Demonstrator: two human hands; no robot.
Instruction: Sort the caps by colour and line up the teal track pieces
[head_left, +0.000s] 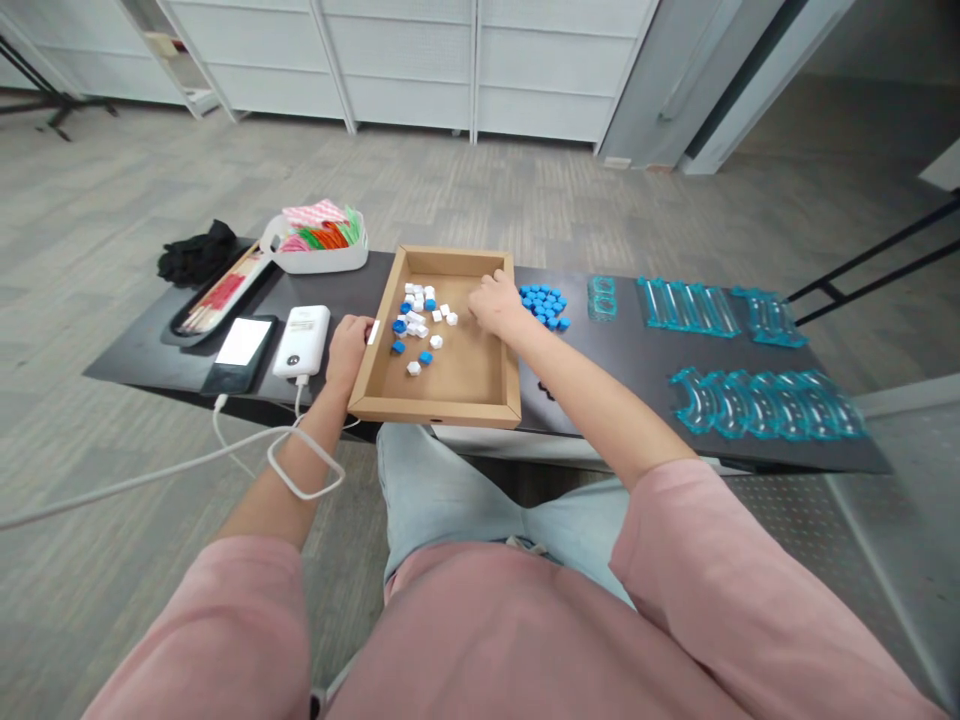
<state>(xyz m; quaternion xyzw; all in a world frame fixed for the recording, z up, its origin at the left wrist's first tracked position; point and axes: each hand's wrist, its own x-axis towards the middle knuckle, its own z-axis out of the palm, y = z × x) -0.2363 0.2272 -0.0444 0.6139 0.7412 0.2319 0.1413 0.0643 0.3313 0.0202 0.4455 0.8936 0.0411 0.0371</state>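
Note:
A shallow cardboard box (463, 378) lies on the dark table in front of me. In its left half are small white pieces (436, 342) mixed with a few blue pieces (426, 357). My left hand (349, 350) grips the box's left wall, with its fingers around the outer side. Over the right part of the box, my right hand (496, 300) is low with fingers curled together; whatever may be in them is hidden. Just outside the box's right wall lies a cluster of blue pieces (544, 305).
Clear teal-edged plastic parts (765, 403) lie in rows on the right. To the left are a white power bank (301, 342) with a cable, a phone (241, 352), a long dark tray (187, 335), a white basket (322, 262) of colourful items and a black cloth (196, 255).

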